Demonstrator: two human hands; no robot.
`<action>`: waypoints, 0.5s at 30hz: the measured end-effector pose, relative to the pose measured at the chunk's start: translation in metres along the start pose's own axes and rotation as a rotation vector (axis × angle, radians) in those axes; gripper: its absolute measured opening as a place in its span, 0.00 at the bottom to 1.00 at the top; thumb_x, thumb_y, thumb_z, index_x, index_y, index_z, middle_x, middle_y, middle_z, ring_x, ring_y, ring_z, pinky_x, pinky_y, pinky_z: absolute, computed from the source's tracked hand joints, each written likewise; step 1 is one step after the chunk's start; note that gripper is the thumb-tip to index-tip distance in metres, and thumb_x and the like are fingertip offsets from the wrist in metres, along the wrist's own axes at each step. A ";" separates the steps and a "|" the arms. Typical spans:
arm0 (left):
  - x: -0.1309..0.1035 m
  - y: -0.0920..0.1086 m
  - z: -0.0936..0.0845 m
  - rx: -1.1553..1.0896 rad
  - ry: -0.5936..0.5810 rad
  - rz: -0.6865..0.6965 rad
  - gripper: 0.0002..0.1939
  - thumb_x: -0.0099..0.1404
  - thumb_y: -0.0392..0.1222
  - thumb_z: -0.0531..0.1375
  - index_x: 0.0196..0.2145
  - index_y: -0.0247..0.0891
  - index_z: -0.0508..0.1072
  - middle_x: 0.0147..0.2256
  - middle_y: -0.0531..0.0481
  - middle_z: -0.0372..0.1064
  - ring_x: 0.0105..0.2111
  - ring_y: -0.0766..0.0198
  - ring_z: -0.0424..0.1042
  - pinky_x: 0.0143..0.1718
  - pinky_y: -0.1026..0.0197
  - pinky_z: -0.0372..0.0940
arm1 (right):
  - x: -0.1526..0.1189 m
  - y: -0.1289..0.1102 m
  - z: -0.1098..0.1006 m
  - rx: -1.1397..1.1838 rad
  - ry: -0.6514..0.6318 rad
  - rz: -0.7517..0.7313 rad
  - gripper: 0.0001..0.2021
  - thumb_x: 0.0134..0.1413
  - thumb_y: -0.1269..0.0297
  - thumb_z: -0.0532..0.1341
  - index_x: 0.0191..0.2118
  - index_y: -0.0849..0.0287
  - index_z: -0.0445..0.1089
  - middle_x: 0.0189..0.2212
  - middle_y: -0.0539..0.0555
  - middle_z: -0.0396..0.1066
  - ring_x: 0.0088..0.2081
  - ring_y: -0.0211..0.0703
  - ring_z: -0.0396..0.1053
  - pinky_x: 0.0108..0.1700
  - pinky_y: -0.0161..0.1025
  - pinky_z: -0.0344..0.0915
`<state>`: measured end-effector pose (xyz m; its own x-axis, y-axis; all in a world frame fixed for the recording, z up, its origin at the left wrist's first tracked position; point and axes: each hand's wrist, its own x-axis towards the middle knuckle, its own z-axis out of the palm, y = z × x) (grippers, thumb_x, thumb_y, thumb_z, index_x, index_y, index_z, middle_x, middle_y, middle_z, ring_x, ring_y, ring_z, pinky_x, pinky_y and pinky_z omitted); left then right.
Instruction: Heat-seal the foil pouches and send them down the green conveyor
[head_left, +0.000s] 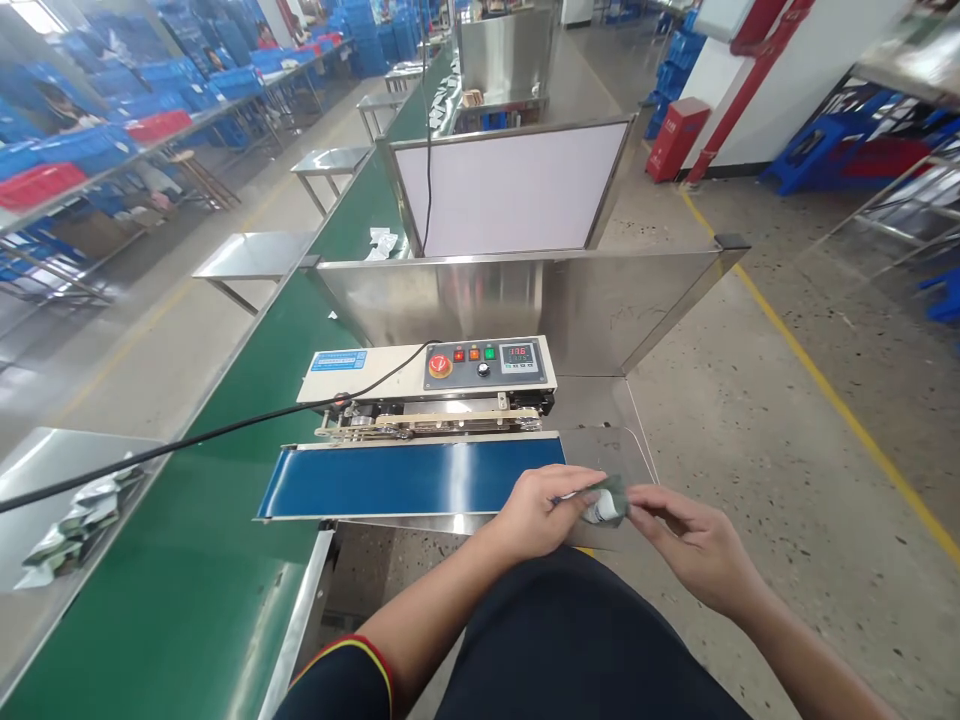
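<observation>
Between my two hands is a small green-and-white packet point(604, 503), held just past the right end of the blue conveyor belt. My left hand point(538, 510) pinches the packet's left side, its thumb and fingers closed on it. At the packet's right edge, my right hand point(690, 540) has thumb and fingertips pressed together on it. What the packet contains is too small to make out. Behind the blue belt point(405, 480) stands a band sealing machine point(427, 380) with coloured buttons and a lit red display.
A long green conveyor point(187, 580) runs along the left, with several packets point(82, 520) on a metal side shelf point(112, 450). A steel partition point(480, 300) stands behind the machine. A black cable point(225, 430) crosses over the green conveyor.
</observation>
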<state>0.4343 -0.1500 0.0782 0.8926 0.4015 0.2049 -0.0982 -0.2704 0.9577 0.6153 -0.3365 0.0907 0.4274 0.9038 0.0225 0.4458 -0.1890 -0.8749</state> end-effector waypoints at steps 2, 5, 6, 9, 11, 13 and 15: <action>0.001 -0.001 -0.002 0.024 0.042 -0.022 0.21 0.83 0.54 0.60 0.59 0.43 0.87 0.56 0.41 0.85 0.57 0.51 0.84 0.63 0.52 0.76 | 0.002 -0.006 0.009 0.028 0.057 0.002 0.25 0.73 0.37 0.64 0.43 0.54 0.86 0.45 0.61 0.86 0.44 0.54 0.84 0.46 0.42 0.82; 0.002 -0.006 0.000 0.026 0.072 -0.048 0.21 0.81 0.56 0.62 0.57 0.43 0.88 0.57 0.40 0.84 0.57 0.50 0.83 0.63 0.51 0.76 | 0.007 -0.008 0.019 0.021 0.160 0.009 0.28 0.72 0.33 0.62 0.39 0.53 0.84 0.40 0.59 0.85 0.39 0.52 0.84 0.42 0.39 0.81; 0.002 -0.009 0.001 0.014 0.097 -0.095 0.21 0.81 0.56 0.62 0.55 0.41 0.89 0.55 0.40 0.85 0.55 0.49 0.84 0.60 0.51 0.77 | 0.010 -0.006 0.021 0.017 0.216 0.039 0.29 0.72 0.32 0.61 0.38 0.53 0.83 0.38 0.59 0.85 0.36 0.51 0.83 0.39 0.38 0.81; 0.003 -0.024 0.007 -0.093 0.207 -0.328 0.24 0.77 0.61 0.64 0.48 0.37 0.89 0.44 0.40 0.87 0.42 0.52 0.83 0.48 0.53 0.78 | 0.017 0.011 0.027 0.032 0.361 0.142 0.32 0.70 0.28 0.60 0.41 0.55 0.81 0.33 0.58 0.82 0.33 0.50 0.81 0.35 0.37 0.78; 0.005 -0.036 0.014 -0.165 0.261 -0.436 0.26 0.74 0.63 0.67 0.45 0.34 0.88 0.40 0.41 0.86 0.37 0.55 0.80 0.42 0.55 0.76 | 0.022 0.026 0.030 0.056 0.363 0.164 0.33 0.69 0.26 0.59 0.41 0.55 0.80 0.33 0.59 0.81 0.34 0.51 0.81 0.35 0.38 0.78; 0.007 -0.045 0.024 -0.183 0.310 -0.464 0.26 0.70 0.63 0.70 0.42 0.34 0.87 0.38 0.42 0.84 0.35 0.58 0.78 0.41 0.57 0.74 | 0.025 0.040 0.034 0.089 0.311 0.158 0.33 0.69 0.26 0.59 0.42 0.55 0.80 0.38 0.60 0.83 0.37 0.52 0.82 0.40 0.40 0.79; 0.009 -0.052 0.037 -0.185 0.371 -0.462 0.24 0.69 0.63 0.70 0.41 0.35 0.85 0.37 0.44 0.83 0.34 0.60 0.76 0.40 0.60 0.72 | 0.028 0.053 0.038 0.126 0.265 0.153 0.32 0.68 0.27 0.60 0.44 0.55 0.81 0.43 0.62 0.84 0.41 0.53 0.83 0.44 0.42 0.80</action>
<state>0.4638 -0.1645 0.0227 0.6521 0.7272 -0.2143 0.1574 0.1466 0.9766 0.6206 -0.3064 0.0266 0.6789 0.7342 -0.0036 0.2667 -0.2512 -0.9304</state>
